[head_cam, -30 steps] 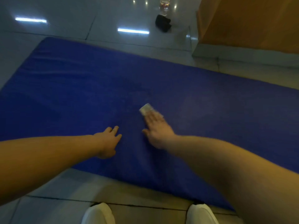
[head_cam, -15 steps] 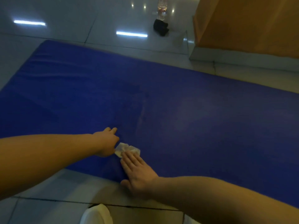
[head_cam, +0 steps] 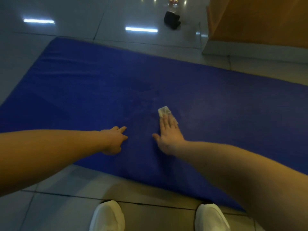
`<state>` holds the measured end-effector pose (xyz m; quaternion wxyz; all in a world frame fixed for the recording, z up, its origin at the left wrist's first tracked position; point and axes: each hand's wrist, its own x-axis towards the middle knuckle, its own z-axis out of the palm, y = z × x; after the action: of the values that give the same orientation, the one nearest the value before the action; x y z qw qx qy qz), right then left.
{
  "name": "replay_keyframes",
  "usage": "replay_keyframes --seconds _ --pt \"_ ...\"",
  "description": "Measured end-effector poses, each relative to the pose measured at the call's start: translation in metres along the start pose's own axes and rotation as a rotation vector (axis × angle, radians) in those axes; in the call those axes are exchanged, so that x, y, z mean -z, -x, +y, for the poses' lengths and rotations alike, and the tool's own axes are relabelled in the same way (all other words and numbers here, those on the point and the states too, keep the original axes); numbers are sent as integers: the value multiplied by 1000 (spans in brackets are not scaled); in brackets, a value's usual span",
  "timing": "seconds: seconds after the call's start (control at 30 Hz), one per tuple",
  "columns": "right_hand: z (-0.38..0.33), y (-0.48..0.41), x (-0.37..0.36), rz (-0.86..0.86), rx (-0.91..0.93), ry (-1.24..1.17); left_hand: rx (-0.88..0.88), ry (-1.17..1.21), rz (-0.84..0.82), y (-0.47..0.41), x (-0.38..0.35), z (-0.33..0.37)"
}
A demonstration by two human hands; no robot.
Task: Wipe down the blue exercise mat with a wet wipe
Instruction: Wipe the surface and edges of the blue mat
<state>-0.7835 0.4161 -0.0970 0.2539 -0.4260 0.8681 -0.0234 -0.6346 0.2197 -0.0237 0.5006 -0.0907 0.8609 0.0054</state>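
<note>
Glossy grey tiled floor (head_cam: 70,10), orange wooden cabinet (head_cam: 260,19) beyond.

matt blue mat (head_cam: 83,84), crumpled white wipe (head_cam: 164,111), glossy tiled floor (head_cam: 75,17)

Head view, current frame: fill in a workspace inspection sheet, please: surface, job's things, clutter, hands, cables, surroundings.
Surface: blue mat flat on tiled floor, with a darker patch near the middle.
Job's things: wet wipe crumpled on the mat, partly under the right hand.
Clutter: dark bundle on the floor beyond the mat.
Hands: right hand flat, pressing the wet wipe; left hand rests on the mat, holding nothing.
Cables: nothing seen.
Surroundings: orange-brown panel at far right; white shoes at the near edge.
</note>
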Motion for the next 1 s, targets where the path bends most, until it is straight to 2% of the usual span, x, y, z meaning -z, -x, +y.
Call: replay_keyframes --seconds 0.13,0.23,0.37,0.43,0.57,0.77,0.9,1.0 --pt "-54 58 -24 -152 112 -79 8 -3 -9 -3 4 2" --pt "-86 92 -52 -260 218 20 18 -5 -13 -5 11 8" --pt "-89 111 -69 -169 207 -10 1 6 23 -1 13 14" --pt "-70 118 -72 -101 152 -59 -8 22 31 4 9 12" --pt "-16 157 -71 50 -95 -96 -9 50 24 24 -13 18" --pt "45 193 -60 23 -570 -83 -40 3 35 58 -48 40" --pt "19 194 -57 -14 -655 -174 -67 -3 38 79 -62 50" --pt "-33 179 -66 -50 -582 -230 -78 17 56 90 -64 52"
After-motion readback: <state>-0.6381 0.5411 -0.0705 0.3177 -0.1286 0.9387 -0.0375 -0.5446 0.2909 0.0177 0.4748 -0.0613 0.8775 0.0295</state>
